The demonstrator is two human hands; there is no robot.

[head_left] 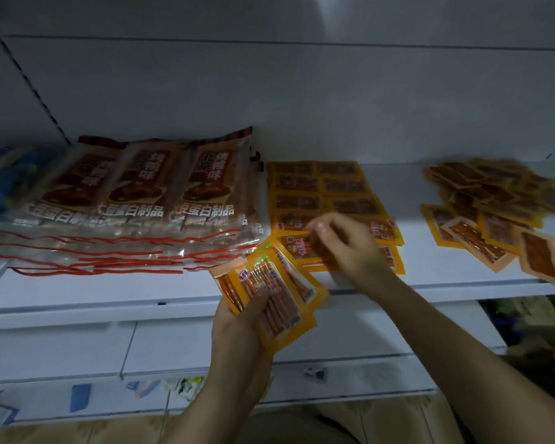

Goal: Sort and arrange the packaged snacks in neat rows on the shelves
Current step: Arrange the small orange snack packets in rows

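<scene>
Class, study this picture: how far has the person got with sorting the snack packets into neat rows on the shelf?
Done: two tidy columns of yellow packets lie mid-shelf beside the stacked large bags. In hand: the left hand grips a fan of yellow packets, while the right hand sets one at the rows' front. Left: the loose heap on the right is unsorted.

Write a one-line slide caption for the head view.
Left hand holds a fan of orange snack packets while right hand places one onto rows on the white shelf.
</scene>
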